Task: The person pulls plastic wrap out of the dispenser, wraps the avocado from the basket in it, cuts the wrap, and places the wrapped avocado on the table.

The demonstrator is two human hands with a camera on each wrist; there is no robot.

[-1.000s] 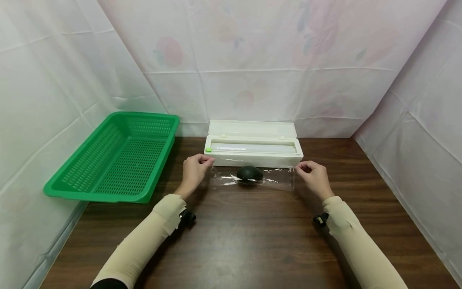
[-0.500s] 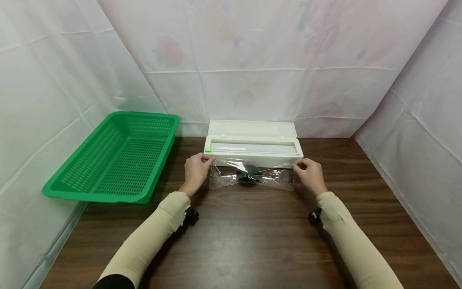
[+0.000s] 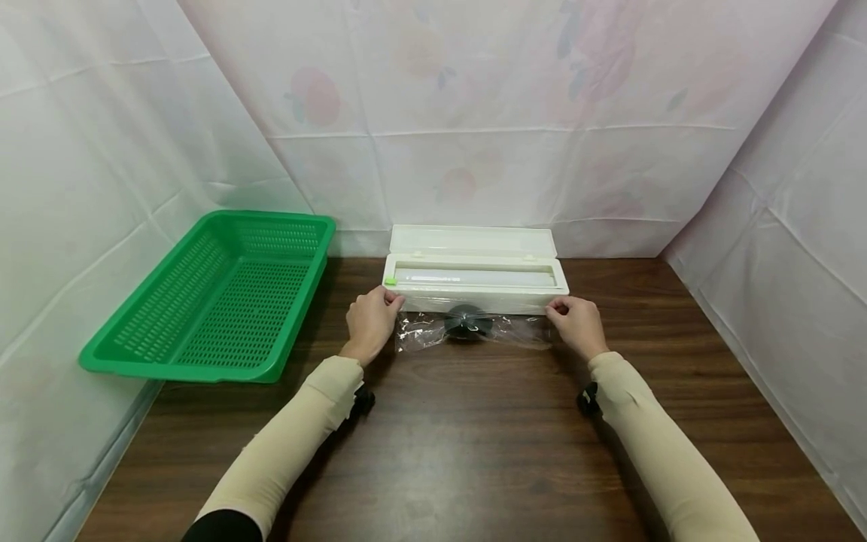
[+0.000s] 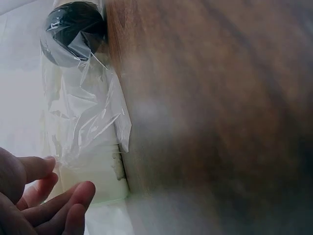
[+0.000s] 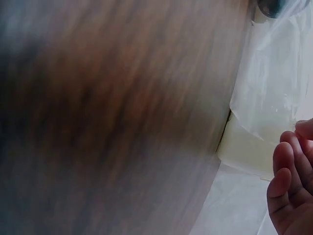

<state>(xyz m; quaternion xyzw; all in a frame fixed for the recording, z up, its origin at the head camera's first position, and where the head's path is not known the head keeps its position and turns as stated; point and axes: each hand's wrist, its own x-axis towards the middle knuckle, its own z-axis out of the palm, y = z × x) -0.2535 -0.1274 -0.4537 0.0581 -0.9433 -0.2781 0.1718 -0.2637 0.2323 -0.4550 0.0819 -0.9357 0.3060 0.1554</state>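
A dark green, smooth oval that looks like an avocado (image 3: 467, 322) sits on the table, covered by a sheet of clear cling film (image 3: 423, 331). My left hand (image 3: 369, 322) pinches the film's left end between thumb and finger. At the opposite end, my right hand (image 3: 579, 328) pinches it the same way. In the left wrist view the film (image 4: 83, 117) wrinkles away from the avocado (image 4: 73, 32) toward the fingertips. The right wrist view catches only the avocado's edge. Both hands are close to the front of a white cling film box (image 3: 474, 264).
The box lid (image 3: 474, 241) stands raised against the back cloth, and a roll (image 3: 474, 278) lies inside; a green slider (image 3: 390, 281) is at its left. A green perforated basket (image 3: 298, 316) stands on the left. Patterned cloth (image 3: 460, 181) walls in the brown wooden table (image 3: 433, 452).
Both hands have moved slightly inward, the right one more. The film, earlier low across the avocado, is now drawn up over it toward the box, and its near edge has pulled back.
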